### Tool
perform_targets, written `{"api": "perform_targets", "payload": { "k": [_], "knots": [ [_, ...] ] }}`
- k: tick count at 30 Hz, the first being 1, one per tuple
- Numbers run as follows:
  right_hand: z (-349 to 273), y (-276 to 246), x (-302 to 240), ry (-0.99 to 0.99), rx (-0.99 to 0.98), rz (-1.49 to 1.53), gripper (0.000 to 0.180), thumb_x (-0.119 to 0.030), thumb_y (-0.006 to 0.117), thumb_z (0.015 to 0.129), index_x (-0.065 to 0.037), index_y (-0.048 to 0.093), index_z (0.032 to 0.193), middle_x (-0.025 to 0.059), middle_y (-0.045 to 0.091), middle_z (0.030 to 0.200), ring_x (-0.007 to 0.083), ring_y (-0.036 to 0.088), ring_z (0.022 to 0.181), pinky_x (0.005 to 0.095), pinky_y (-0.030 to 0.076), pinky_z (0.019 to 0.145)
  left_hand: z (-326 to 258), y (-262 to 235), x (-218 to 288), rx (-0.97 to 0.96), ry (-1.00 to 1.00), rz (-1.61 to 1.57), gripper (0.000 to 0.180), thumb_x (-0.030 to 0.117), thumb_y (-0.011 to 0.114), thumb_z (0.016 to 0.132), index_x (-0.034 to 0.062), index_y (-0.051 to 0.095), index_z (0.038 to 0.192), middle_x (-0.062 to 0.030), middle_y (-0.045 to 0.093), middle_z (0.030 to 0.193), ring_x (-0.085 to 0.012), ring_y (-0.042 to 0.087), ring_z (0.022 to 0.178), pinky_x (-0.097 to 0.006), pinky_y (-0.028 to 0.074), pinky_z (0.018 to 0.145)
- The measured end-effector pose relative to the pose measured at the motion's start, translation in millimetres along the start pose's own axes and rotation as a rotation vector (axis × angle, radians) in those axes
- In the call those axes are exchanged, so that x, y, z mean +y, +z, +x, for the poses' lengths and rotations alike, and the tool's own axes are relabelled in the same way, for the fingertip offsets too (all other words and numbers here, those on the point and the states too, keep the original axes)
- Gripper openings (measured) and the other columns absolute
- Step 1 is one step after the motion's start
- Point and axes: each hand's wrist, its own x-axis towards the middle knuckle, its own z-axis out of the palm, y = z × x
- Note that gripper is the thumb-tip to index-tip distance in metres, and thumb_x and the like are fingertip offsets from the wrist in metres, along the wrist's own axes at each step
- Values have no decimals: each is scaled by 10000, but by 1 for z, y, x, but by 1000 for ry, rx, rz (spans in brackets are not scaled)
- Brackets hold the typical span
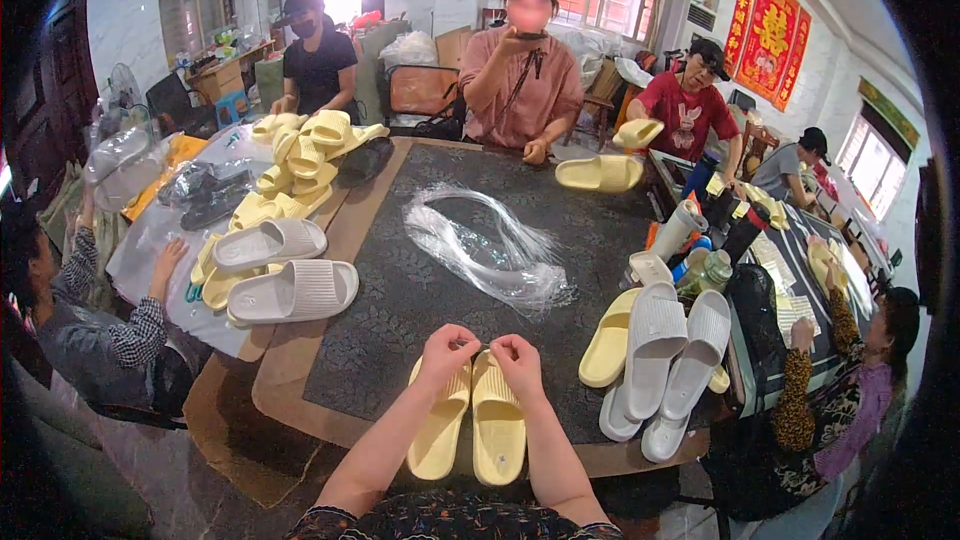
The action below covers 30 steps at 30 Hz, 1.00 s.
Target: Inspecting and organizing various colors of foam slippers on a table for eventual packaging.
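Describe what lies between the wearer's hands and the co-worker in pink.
A bundle of clear plastic strands lies there on the dark tabletop, in the head view.

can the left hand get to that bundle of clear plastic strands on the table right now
Probably yes: the clear strands lie just beyond the left hand, with only bare dark table cover between. It looks occupied over the yellow slippers, though, so might need freeing first.

Pale yellow slippers point(498, 430); light grey slippers point(655, 350); dark leaf-patterned tabletop point(365, 340); red banners point(770, 35).
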Motion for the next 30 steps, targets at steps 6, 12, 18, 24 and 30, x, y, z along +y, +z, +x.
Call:
{"api": "perform_targets", "payload": {
  "k": [6, 12, 18, 24, 30],
  "knots": [
    [-2, 1, -8, 25, 20, 29, 132, -141, 687, 838, -17, 665, 877, -26, 585, 695, 38, 486, 626, 226, 424, 594, -2, -3, 5, -23, 52, 101, 141, 160, 736, 741, 40, 693, 803, -41, 639, 820, -118, 605, 707, -274, 504, 639],
    [-4, 1, -12, -64, -49, 92, 130, -138, 681, 859, -13, 655, 878, -47, 594, 726, 21, 495, 658, 203, 420, 607, -3, 0, 16, -76, 43, 56, 133, 143, 738, 744, 33, 683, 793, -25, 639, 794, -96, 597, 707, -256, 490, 621],
    [-2, 0, -9, -2, 47, 271, 148, -153, 691, 867, -13, 646, 884, -24, 620, 747, 36, 524, 669, 208, 435, 618, -3, 1, 15, -3, 10, -52, 110, 120, 733, 758, 33, 680, 800, -22, 634, 787, -96, 591, 702, -250, 481, 612],
    [-4, 1, -12, -35, -37, 198, 118, -123, 688, 863, -12, 650, 855, -52, 590, 708, 10, 483, 640, 183, 400, 591, -4, 2, 18, -79, 116, 63, 109, 125, 734, 764, 38, 684, 806, -28, 622, 814, -103, 578, 699, -252, 476, 614],
    [-8, 2, -29, 4, 41, 243, 111, -118, 682, 866, -14, 647, 855, -63, 573, 702, 10, 467, 631, 181, 390, 584, -6, 0, 18, -33, 113, 50, 109, 138, 725, 776, 41, 689, 812, -21, 615, 827, -102, 575, 699, -247, 474, 609]
  ]
}}
